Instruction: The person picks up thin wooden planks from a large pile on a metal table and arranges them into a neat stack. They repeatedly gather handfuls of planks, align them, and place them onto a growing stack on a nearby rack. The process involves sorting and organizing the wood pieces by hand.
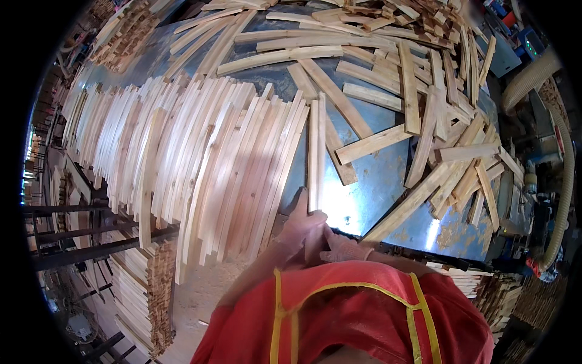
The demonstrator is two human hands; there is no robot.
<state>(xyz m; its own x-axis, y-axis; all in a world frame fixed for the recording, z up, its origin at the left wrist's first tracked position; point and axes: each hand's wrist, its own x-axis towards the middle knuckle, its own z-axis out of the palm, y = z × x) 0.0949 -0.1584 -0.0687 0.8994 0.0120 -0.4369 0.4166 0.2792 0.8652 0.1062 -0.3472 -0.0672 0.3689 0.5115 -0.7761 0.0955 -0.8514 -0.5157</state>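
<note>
Two narrow wooden strips (316, 155) stand side by side, pointing away from me over the edge of a metal table. My left hand (300, 224) is closed around their near end, its thumb along the left side. Close by on the right, my right hand (344, 247) grips the same near end low down; its fingers are partly hidden. Just left of the strips lies a long row of pale wooden strips (242, 164), packed side by side.
Loose wooden strips (376, 144) lie crossed in a heap over the metal table (379, 176). Dark metal bars (79, 258) jut out at left, near a stack of strips (159, 297). A ribbed hose (567, 188) and machinery stand at the right.
</note>
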